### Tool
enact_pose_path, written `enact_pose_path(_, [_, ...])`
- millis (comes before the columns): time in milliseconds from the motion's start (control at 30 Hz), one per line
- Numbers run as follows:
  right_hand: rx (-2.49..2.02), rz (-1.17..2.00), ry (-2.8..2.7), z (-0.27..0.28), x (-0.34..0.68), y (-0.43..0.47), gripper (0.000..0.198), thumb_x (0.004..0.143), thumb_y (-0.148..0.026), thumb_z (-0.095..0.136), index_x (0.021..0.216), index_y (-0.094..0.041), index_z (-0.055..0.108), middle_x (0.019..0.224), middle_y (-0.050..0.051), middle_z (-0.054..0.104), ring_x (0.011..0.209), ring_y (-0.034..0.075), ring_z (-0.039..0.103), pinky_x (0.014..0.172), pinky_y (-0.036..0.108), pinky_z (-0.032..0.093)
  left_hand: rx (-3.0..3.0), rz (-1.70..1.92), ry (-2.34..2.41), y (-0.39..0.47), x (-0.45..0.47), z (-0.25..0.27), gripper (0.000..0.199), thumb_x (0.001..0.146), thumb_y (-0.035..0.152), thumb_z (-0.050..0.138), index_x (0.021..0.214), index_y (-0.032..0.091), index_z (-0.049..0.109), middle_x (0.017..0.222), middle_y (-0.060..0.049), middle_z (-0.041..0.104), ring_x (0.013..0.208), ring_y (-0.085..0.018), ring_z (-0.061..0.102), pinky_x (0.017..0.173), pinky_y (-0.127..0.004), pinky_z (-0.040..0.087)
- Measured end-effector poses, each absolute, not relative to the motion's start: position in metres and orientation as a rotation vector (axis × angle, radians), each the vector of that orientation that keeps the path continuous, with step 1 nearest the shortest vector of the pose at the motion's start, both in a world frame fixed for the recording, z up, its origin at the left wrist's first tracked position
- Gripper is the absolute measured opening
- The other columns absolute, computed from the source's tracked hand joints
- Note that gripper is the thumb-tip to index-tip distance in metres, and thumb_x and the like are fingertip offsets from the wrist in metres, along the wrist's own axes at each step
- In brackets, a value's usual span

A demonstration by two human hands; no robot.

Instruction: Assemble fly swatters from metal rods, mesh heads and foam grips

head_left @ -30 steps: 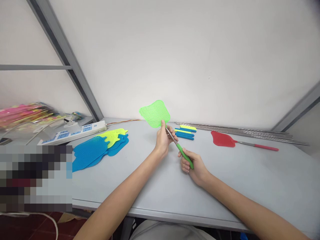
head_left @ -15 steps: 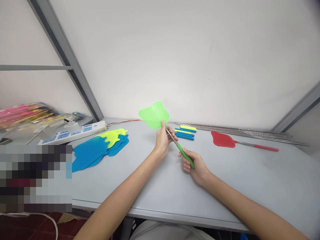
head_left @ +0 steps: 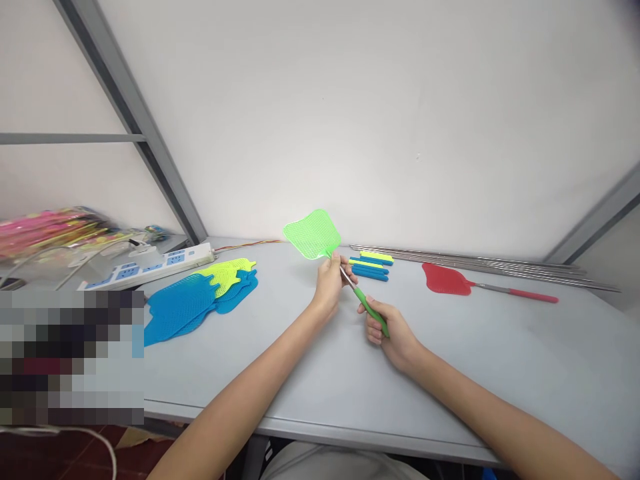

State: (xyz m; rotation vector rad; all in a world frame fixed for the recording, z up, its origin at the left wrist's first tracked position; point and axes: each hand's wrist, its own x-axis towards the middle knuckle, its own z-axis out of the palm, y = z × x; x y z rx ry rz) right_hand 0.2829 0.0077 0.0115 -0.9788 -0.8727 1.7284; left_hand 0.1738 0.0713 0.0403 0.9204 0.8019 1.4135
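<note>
A green fly swatter [head_left: 314, 235] is held above the middle of the table, its mesh head up and to the left. My left hand [head_left: 330, 283] is closed round the metal rod just below the head, hiding part of the neck. Lower down, my right hand [head_left: 387, 327] grips the green handle, which slants down to the right. Behind the hands lie several blue and yellow handle grips [head_left: 370, 268]. To the right rests a red fly swatter [head_left: 447, 280] with a grey and red handle.
Blue swatter heads [head_left: 183, 303] and yellow swatter heads [head_left: 230, 273] are piled on the left, before a white power strip [head_left: 165, 263]. Long metal rods [head_left: 475, 265] lie along the wall at right. Packaged colourful items [head_left: 55, 233] sit far left. The table's front edge [head_left: 350, 433] is near my body.
My left hand has shifted slightly right and down along the swatter's neck. The green head has moved a little right and down; my right hand has stayed put.
</note>
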Motion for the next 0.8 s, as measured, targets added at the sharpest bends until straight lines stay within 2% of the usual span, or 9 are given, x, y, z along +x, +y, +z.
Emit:
enact_pose_path(300, [-0.959,1.739,-0.911,0.009,0.283,0.008,0.027,0.066,-0.042,0.048,0.066,-0.015,0.049,0.044,-0.007,0.021,0.037,0.004,0.020,0.036,0.018,0.016,0.672,1.246,0.529,0.075,0.162,0.052,0.020,0.071,0.032,0.045,0.060,0.016,0.041,0.046,0.005,0.039,0.040,-0.007,0.041,0.047,-0.021,0.038])
enact_pose_path(533, [-0.979,1.726,-0.987,0.007,0.281,0.006,0.029,0.066,-0.044,0.049,0.063,-0.015,0.049,0.043,-0.007,0.023,0.036,0.004,0.018,0.035,0.018,0.015,0.527,1.260,0.452,0.074,0.157,0.057,0.031,0.070,0.028,0.040,0.046,0.018,0.023,0.035,0.009,0.015,0.027,-0.005,0.021,0.031,-0.019,0.021])
enact_pose_path(667, [-0.996,1.725,-1.006,0.007,0.281,0.005,0.030,0.066,-0.044,0.049,0.062,-0.014,0.048,0.042,-0.007,0.022,0.035,0.003,0.018,0.034,0.018,0.014,0.461,1.377,0.451,0.071,0.161,0.051,0.031,0.069,0.023,0.038,0.046,0.019,0.019,0.035,0.009,0.011,0.025,-0.004,0.016,0.028,-0.019,0.013])
enact_pose_path(800, [-1.023,1.727,-1.011,0.006,0.283,0.006,0.030,0.066,-0.044,0.050,0.063,-0.014,0.049,0.042,-0.007,0.021,0.035,0.003,0.018,0.034,0.018,0.014,0.420,1.463,0.455,0.068,0.166,0.043,0.030,0.068,0.022,0.038,0.047,0.019,0.017,0.036,0.009,0.009,0.025,-0.004,0.013,0.027,-0.019,0.010])
